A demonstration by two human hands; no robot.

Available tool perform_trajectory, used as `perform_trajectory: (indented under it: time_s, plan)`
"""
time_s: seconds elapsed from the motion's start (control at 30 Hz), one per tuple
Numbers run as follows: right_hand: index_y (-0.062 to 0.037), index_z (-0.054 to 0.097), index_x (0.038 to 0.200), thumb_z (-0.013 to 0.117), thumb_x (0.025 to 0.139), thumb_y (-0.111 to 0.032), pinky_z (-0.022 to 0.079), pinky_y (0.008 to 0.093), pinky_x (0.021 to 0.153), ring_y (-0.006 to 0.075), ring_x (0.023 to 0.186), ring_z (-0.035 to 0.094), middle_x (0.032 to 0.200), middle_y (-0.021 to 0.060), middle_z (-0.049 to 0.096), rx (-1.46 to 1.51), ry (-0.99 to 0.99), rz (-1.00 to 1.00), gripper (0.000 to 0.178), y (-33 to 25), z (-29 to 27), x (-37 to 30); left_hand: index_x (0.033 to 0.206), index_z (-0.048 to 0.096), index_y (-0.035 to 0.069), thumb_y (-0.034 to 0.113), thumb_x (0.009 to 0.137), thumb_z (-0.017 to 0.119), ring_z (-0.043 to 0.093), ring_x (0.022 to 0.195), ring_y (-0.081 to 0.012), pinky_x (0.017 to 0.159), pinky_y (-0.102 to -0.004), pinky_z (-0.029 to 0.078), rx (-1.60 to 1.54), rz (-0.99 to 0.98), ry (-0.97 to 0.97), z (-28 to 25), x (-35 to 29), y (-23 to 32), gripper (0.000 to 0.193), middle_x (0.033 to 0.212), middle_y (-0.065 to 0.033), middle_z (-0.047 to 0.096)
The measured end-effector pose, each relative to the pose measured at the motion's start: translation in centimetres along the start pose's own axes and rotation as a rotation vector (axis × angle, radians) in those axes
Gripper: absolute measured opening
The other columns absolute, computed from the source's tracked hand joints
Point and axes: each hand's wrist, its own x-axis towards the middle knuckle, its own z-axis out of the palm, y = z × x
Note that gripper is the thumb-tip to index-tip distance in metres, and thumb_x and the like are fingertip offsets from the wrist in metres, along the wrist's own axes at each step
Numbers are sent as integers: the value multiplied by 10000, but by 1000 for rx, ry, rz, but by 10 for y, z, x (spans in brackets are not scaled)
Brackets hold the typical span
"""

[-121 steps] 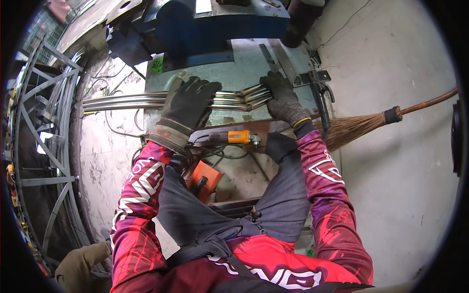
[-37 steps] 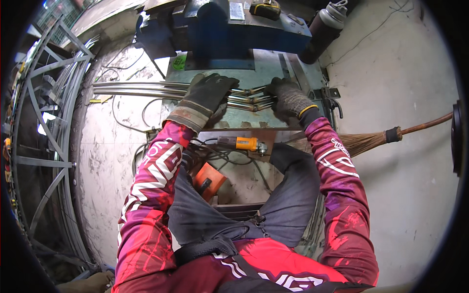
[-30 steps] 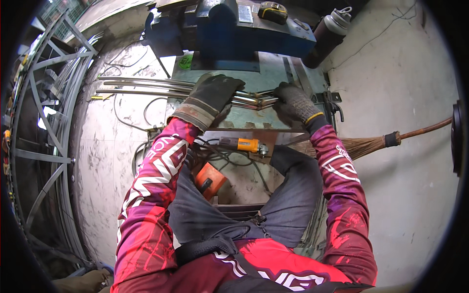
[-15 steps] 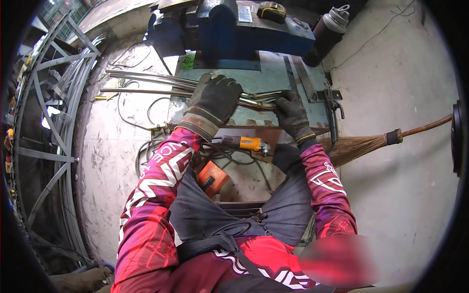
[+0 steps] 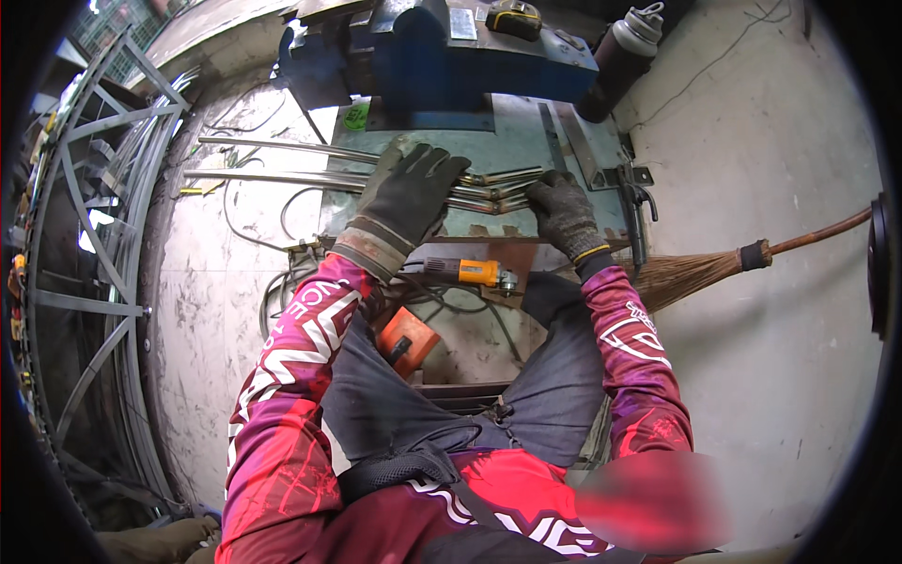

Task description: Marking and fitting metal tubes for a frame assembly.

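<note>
Several thin shiny metal rods (image 5: 272, 176) lie across the work table, their long parts reaching out past its left edge. Near their right ends they bend, and brownish marks show on the bent parts (image 5: 496, 195). My gloved left hand (image 5: 409, 193) is closed over the rods just left of the bends, hiding part of them. At the short bent ends, my gloved right hand (image 5: 564, 214) has its fingers curled against the tips. Both gloves are dark grey.
A blue bench vise (image 5: 432, 66) stands behind the rods, with a tape measure (image 5: 513, 21) on top. A dark bottle (image 5: 620, 61) is at the back right. Below the table edge lies an angle grinder (image 5: 474, 272) with cables. A broom (image 5: 700, 273) lies right; metal frames (image 5: 99, 207) stand left.
One rod has shifted from the far pair to lie beside the near one on the left. The bent ends now lie more spread out, and my right hand has moved slightly toward me.
</note>
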Motion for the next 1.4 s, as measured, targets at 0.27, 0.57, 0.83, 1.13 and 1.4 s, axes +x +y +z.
perform_trajectory:
  time_s: [0.27, 0.57, 0.83, 1.13, 1.4]
  plan:
    - [-107, 753, 1095, 745, 852, -95, 514, 477, 1007, 391, 1171, 616, 1205, 162, 681, 104, -48, 182, 243, 20, 6, 1, 1393, 572, 88, 212, 819, 710, 596, 1221, -332, 1142, -513, 363, -125, -46, -31, 11, 3, -5, 603, 1272, -126, 643]
    - [-44, 612, 1390, 884, 747, -218, 491, 447, 1083, 387, 1256, 608, 1307, 236, 646, 202, -8, 506, 719, 2, -14, 14, 1316, 619, 86, 164, 796, 699, 589, 1239, -348, 1154, -509, 358, -144, -34, -8, 15, 1, -10, 532, 1273, -132, 645]
    - [-39, 602, 1407, 875, 769, -251, 497, 441, 1077, 378, 1226, 632, 1309, 242, 645, 285, -10, 511, 726, 11, -1, 13, 1266, 625, 74, 123, 770, 695, 594, 1210, -360, 1109, -492, 393, -217, -44, -130, 11, 7, -13, 503, 1254, -138, 647]
    - [-49, 580, 1431, 874, 764, -156, 513, 443, 1051, 373, 1171, 650, 1268, 219, 649, 259, 16, 431, 736, 5, -4, 14, 1307, 618, 82, 156, 757, 715, 598, 1226, -342, 1136, -503, 374, -212, -53, 9, 11, 6, -6, 563, 1252, -126, 664]
    - [-53, 603, 1403, 852, 770, -127, 511, 453, 1037, 373, 1140, 650, 1231, 206, 654, 468, 76, 420, 684, 15, 6, 6, 1316, 614, 95, 175, 763, 719, 606, 1218, -325, 1132, -506, 371, -141, -35, 19, 17, 6, -6, 568, 1244, -113, 668]
